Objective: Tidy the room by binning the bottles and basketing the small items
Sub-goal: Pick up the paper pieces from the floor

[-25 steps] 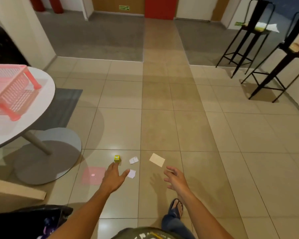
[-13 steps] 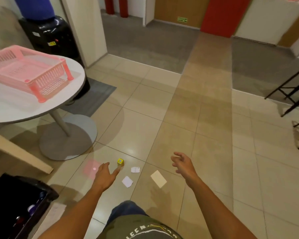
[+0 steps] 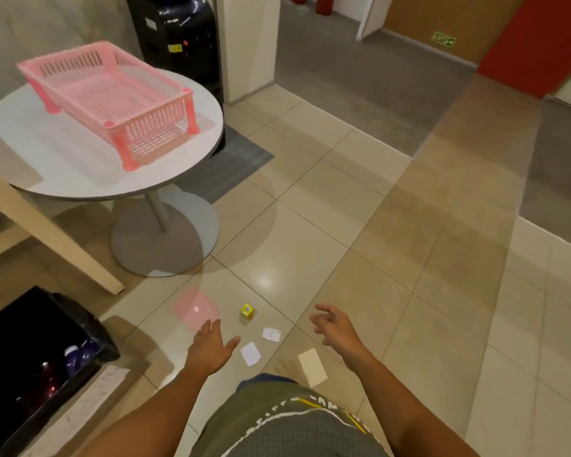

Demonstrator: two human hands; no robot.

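Down at the far left a black-lined bin [image 3: 51, 328] stands on the floor, with a few bottles [image 3: 76, 352] lying dark inside it, purple caps just showing. Above it, a round white table [image 3: 63, 173] carries a pink basket [image 3: 109, 94] on short legs, set toward the table's far edge, with nothing visible in it. A black water dispenser [image 3: 178, 31] stands behind the table.

On the tiled floor [image 3: 310, 225] in front of the person, the left hand [image 3: 211, 349] hangs above the tiles with fingers straight and spread, thumb out, holding nothing. Just right of its thumb lies a small white card [image 3: 251, 353], flat on the floor. Beyond that is a tiny yellow box [image 3: 246, 311], and to its right another small white card [image 3: 271, 334]. A larger beige card [image 3: 312, 367] lies nearer the person's body, beside the shirt hem.

The right hand [image 3: 332, 326] hovers past the cards, fingers loosely curled and apart, gripping nothing. All four small items are apart from one another and from both hands.
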